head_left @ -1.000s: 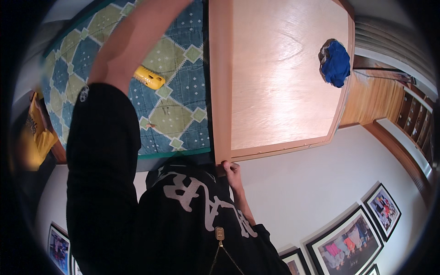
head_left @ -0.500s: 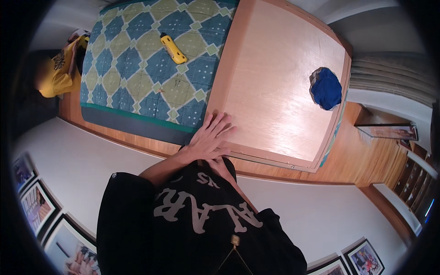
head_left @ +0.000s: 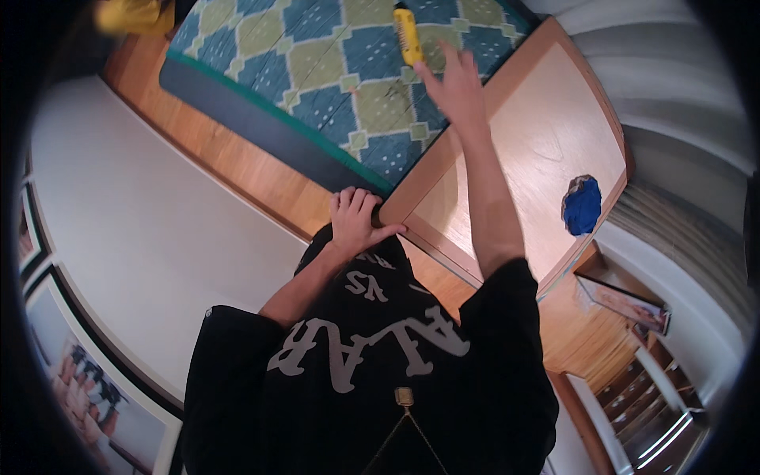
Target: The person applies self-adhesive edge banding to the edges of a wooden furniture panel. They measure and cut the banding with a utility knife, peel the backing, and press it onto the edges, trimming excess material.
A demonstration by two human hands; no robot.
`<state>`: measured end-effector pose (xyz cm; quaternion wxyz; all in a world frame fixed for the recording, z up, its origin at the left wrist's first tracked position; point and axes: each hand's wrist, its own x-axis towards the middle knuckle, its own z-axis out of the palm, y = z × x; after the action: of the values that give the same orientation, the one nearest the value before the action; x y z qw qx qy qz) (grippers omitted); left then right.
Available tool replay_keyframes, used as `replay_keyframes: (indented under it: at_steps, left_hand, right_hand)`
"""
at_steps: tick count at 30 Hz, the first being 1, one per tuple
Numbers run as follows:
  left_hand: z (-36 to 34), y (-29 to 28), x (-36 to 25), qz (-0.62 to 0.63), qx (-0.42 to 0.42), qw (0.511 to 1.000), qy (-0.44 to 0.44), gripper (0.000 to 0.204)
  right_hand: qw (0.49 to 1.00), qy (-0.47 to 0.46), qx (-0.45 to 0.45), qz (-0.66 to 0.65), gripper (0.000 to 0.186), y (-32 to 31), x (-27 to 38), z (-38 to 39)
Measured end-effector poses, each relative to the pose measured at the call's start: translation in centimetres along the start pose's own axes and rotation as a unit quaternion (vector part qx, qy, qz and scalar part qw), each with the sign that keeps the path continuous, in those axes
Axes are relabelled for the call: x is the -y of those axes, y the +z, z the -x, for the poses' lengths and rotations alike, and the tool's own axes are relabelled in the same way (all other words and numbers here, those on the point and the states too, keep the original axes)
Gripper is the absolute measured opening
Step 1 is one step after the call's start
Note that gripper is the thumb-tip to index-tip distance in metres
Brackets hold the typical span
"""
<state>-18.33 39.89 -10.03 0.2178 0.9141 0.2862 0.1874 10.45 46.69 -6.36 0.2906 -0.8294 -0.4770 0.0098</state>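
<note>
My right hand reaches out over the patterned mattress, open with fingers apart. Close to its fingertips lies a slim yellow tool with a black tip; its exact kind I cannot make out. A small gap seems to remain between hand and tool, though the fingers blur slightly. At the near corner of a wood-framed panel, my left hand rests with its thumb spread away from the fingers, holding nothing. A crumpled blue cloth bundle with a pale edge sits on the panel's right side.
Grey-white curtains hang beyond the panel. A white wall with framed pictures runs along the near left. Wooden floor shows between wall and mattress. A framed picture and a drawer unit stand at the right.
My view has turned, shifting the mattress and panel. My right hand has gone from beside the left one out to the yellow tool. The left hand stays near the panel's corner.
</note>
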Motion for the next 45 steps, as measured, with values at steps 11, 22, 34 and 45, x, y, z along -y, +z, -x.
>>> replay_keyframes:
  at_steps: [11, 22, 34, 45]
  left_hand:
    - [3.1, 1.0, 1.2, 0.082, -0.121, 0.988, -0.053, 0.020]
    - [8.5, 3.5, -2.3, 0.257, -0.109, 0.917, -0.287, 0.047]
    - [8.3, 1.9, 1.7, 0.330, 0.078, 0.916, -0.216, 0.067]
    - [8.2, 1.6, 2.1, 0.354, 0.074, 0.914, -0.182, 0.068]
  right_hand:
    - [0.876, 0.238, 0.182, -0.378, 0.042, 1.8, 0.6, -4.0]
    - [0.808, 0.306, 0.312, -0.395, 0.029, -7.9, 2.3, 18.7]
    - [0.947, -0.034, 0.271, -0.169, 0.029, -6.4, 3.8, 26.6]
    - [0.949, -0.060, 0.290, -0.107, 0.028, -6.7, 4.4, 26.4]
